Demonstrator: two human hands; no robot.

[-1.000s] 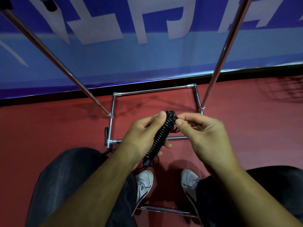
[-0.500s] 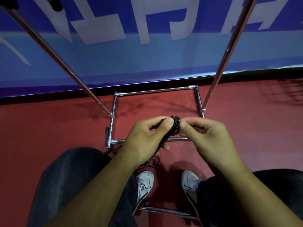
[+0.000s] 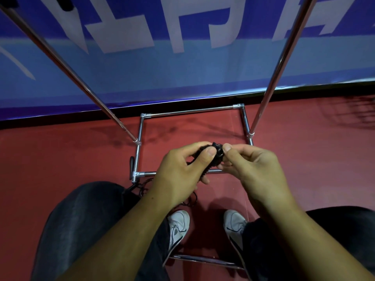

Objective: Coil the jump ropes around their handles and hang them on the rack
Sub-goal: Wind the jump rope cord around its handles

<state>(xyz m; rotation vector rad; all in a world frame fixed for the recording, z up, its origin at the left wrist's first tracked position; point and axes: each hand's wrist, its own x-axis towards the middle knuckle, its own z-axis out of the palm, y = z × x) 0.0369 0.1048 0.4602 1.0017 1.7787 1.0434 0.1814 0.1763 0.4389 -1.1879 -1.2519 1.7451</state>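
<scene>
A black jump rope coiled round its handles sits between my two hands at the centre of the view, above the rack's base. My left hand grips the bundle, thumb near its top end, and hides most of it. My right hand pinches the rope at the bundle's upper end with thumb and forefinger. The chrome rack stands on the red floor in front of me, its two poles rising to the upper left and upper right.
More black rope lies loose on the floor by the rack's near left corner, partly behind my left knee. My white shoes rest on the floor over a chrome bar. A blue banner closes off the back.
My left hand has turned the coiled bundle more end-on and raised it slightly, hiding most of its length. My right hand stays pinching at the top end.
</scene>
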